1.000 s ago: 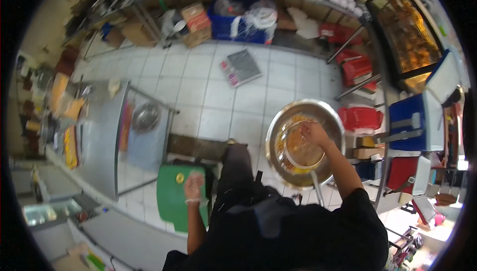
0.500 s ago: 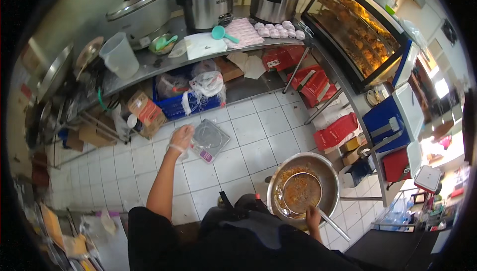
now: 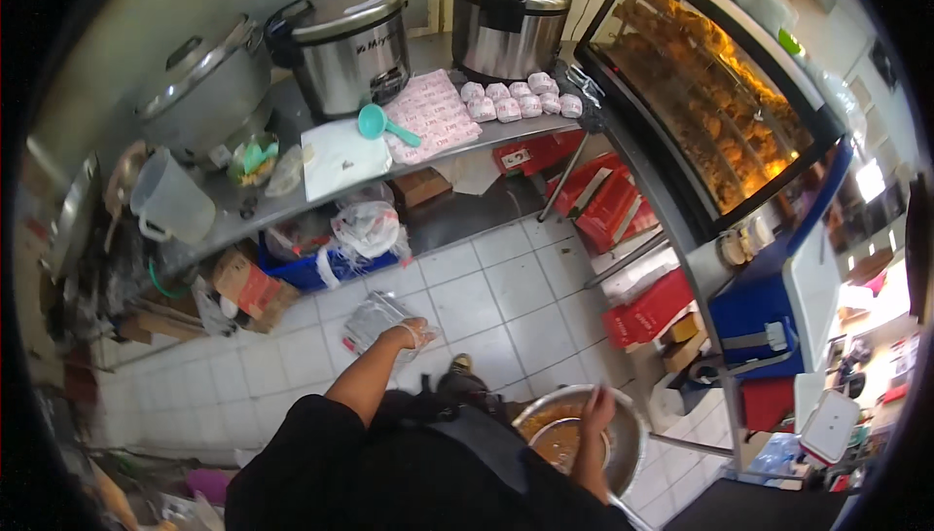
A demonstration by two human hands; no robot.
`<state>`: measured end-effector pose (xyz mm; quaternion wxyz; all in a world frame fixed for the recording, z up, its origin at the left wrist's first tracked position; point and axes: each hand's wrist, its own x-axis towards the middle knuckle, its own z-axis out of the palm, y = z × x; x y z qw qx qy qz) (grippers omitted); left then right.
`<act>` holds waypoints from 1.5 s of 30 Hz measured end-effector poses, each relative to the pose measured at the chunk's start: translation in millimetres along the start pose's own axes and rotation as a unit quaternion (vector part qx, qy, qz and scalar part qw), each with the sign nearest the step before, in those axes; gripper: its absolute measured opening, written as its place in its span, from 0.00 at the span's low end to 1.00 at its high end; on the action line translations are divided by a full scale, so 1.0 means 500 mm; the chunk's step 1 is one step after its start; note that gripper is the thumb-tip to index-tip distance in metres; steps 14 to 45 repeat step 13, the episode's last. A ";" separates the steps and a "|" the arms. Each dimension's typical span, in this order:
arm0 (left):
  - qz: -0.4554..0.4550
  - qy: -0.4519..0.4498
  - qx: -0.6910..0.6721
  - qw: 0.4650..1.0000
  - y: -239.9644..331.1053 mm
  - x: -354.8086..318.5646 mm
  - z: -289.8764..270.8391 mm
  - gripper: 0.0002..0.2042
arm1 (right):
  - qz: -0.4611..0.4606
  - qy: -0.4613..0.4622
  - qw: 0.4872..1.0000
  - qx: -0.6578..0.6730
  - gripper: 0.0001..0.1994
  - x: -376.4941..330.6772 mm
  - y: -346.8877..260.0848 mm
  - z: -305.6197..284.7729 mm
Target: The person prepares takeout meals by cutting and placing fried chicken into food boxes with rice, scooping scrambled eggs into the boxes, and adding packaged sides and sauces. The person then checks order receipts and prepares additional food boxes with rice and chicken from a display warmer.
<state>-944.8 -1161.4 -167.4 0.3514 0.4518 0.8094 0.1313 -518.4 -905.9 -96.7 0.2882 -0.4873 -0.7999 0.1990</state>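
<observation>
My left hand (image 3: 418, 333), in a clear plastic glove, is beside a flat grey square thing in clear plastic (image 3: 373, 321) low in front of me. Blur on its fingers hides whether it holds anything. My right hand (image 3: 596, 411) is over a large steel bowl (image 3: 632, 439) at the lower right, its fingers smeared by motion. Inside the bowl rests a round sieve (image 3: 559, 446) among orange-brown crumbs. Its handle (image 3: 630, 513) points toward the lower right, away from the hand.
The steel counter holds rice cookers (image 3: 350, 54), wrapped bundles (image 3: 516, 103), a green scoop (image 3: 375, 124) and a clear jug (image 3: 173, 198). At the right stand a lit food cabinet (image 3: 710, 93) and a blue cooler (image 3: 749, 322). Below are a blue crate (image 3: 302, 271) and red packages (image 3: 608, 205).
My left hand has moved from the left of the grey square thing to its right. My right hand has left the sieve's handle and risen over the bowl. The view has shifted.
</observation>
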 end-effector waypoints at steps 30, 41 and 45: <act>-0.073 0.380 0.012 0.922 0.234 0.429 -0.614 0.32 | -0.265 -0.217 0.937 0.067 0.26 0.856 -0.492 0.365; -0.073 0.380 0.012 0.922 0.234 0.429 -0.614 0.32 | -0.265 -0.217 0.937 0.067 0.26 0.856 -0.492 0.365; -0.073 0.380 0.012 0.922 0.234 0.429 -0.614 0.32 | -0.265 -0.217 0.937 0.067 0.26 0.856 -0.492 0.365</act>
